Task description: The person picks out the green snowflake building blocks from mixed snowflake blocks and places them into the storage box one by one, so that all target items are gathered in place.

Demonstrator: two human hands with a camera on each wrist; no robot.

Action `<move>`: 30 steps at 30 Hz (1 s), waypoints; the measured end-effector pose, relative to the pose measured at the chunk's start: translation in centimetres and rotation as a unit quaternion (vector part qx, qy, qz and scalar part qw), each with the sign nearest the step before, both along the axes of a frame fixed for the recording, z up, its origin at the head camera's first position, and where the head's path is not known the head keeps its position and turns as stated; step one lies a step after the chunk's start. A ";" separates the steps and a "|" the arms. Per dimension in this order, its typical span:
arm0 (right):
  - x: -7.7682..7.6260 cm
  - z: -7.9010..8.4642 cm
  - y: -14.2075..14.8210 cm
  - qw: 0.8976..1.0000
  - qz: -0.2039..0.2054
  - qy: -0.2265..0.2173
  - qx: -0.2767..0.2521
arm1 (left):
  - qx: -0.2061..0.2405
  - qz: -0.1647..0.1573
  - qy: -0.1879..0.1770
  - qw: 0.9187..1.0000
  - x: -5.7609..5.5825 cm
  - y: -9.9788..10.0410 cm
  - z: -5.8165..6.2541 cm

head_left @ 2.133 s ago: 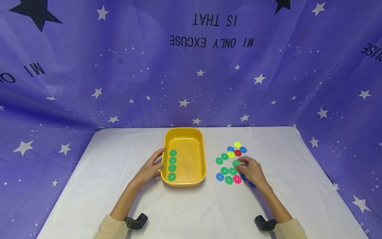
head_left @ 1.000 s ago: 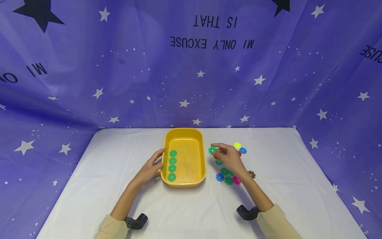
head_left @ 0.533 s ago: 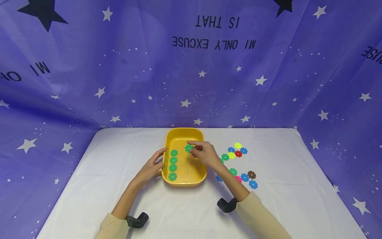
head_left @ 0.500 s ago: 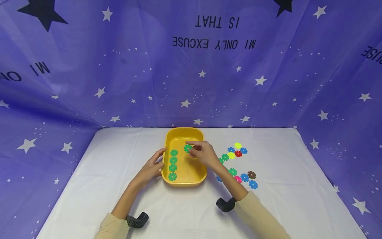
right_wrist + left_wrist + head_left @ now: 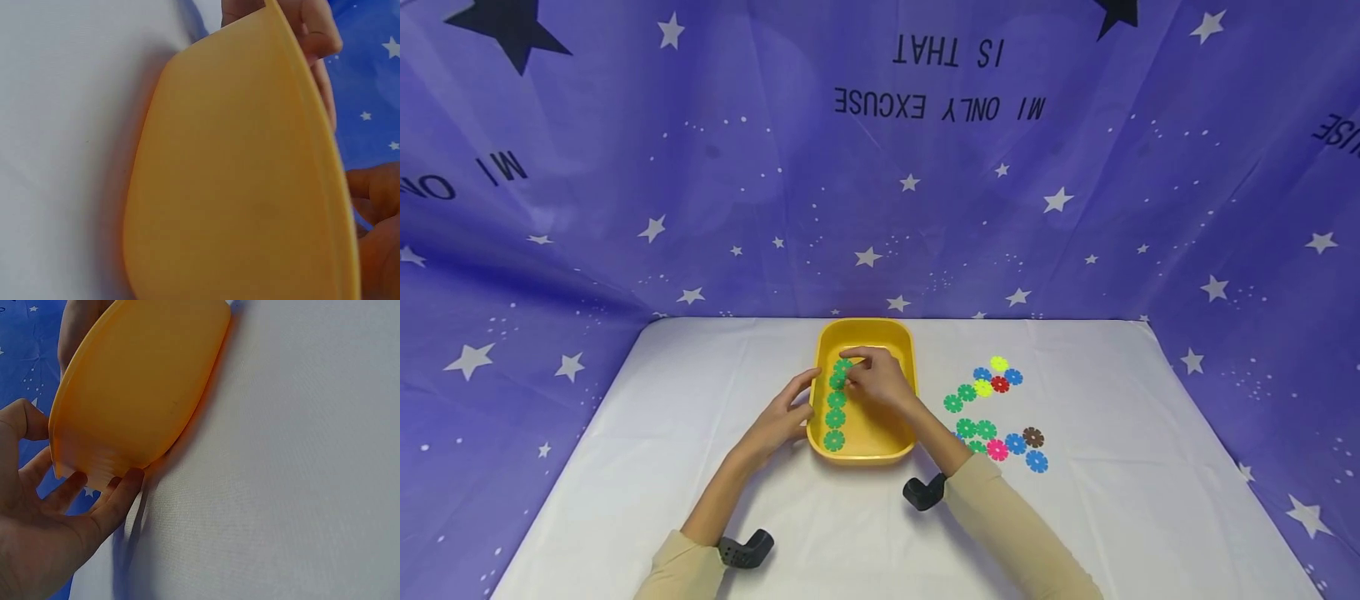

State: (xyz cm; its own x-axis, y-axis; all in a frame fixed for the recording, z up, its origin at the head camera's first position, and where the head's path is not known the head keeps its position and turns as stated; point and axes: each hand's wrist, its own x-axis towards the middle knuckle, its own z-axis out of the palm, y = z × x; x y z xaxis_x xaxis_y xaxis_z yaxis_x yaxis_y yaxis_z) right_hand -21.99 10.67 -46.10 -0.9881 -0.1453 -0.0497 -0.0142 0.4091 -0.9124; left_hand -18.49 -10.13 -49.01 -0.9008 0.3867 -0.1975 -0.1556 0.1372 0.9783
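My right hand (image 5: 882, 379) reaches into a yellow plastic tray (image 5: 915, 392) and pinches a green slotted snowflake disc (image 5: 842, 367) between thumb and index finger. That disc is at the far end of a column of green snowflake discs (image 5: 835, 418) along the tray's left side, overlapping or just above the farthest one. With fingers spread, my left hand (image 5: 780, 419) rests against the tray's left wall and rim. Fingertips (image 5: 133, 479) touch the outer wall in the left wrist view. Right-hand fingers (image 5: 381, 194) show partly beyond the rim in the right wrist view; the pinched disc is hidden there.
On the white tablecloth (image 5: 1120, 500), right of the tray, lie loose discs in two groups: a far one with a red disc (image 5: 1000, 384) and a nearer one with a pink disc (image 5: 997, 450). A purple star-printed curtain (image 5: 865, 208) stands behind the table.
My right hand picked up a green disc from the loose ones and carried it left over the tray's rim to the far end of the green column. The left hand stayed at the tray.
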 end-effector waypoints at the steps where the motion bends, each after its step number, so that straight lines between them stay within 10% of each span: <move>1: -0.2 -0.1 -0.2 1.000 -0.006 -0.004 0.001 | 0.000 -0.001 0.001 1.000 0.0 0.0 0.0; 30: -3.2 -2.8 -2.5 0.980 -0.138 -0.104 -0.097 | 0.018 -0.008 -0.002 1.000 0.0 -0.1 0.2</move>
